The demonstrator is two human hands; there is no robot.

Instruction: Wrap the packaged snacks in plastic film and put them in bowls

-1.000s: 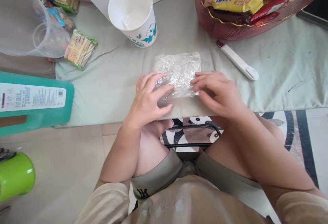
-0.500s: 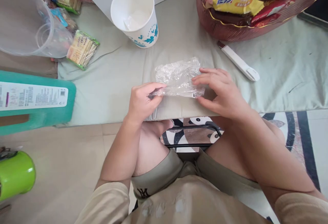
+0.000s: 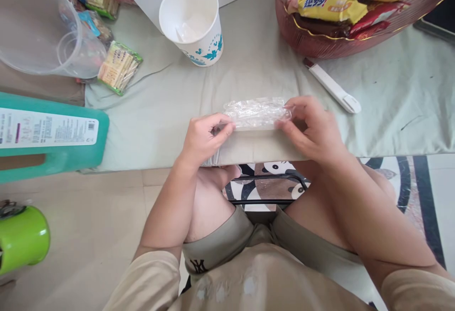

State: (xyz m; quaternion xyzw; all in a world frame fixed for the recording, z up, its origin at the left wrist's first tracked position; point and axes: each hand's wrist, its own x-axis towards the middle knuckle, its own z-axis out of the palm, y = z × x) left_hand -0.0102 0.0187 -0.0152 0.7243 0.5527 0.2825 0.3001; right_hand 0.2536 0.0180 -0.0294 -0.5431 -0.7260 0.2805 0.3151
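A crinkled piece of clear plastic wrap (image 3: 254,113), shaped as a narrow strip, stretches between my two hands just above the cloth-covered table. My left hand (image 3: 206,138) pinches its left end between thumb and fingers. At the right end, my right hand (image 3: 313,128) has its thumb and fingers closed on the plastic. Beyond my hands stands a white paper cup (image 3: 209,48) with blue leaf prints and some clear material inside. To the right lies a white box cutter (image 3: 334,87).
A reddish ribbed bowl (image 3: 302,41) of wrapped snacks sits at the back right. On the left are a clear plastic tub (image 3: 28,71), a snack packet (image 3: 119,67) and a teal jug (image 3: 99,135). A green bin (image 3: 31,240) stands on the floor.
The plastic has gone from a wider sheet to a narrower strip. My right hand's fingers have closed on its right end; my left hand keeps its pinch.
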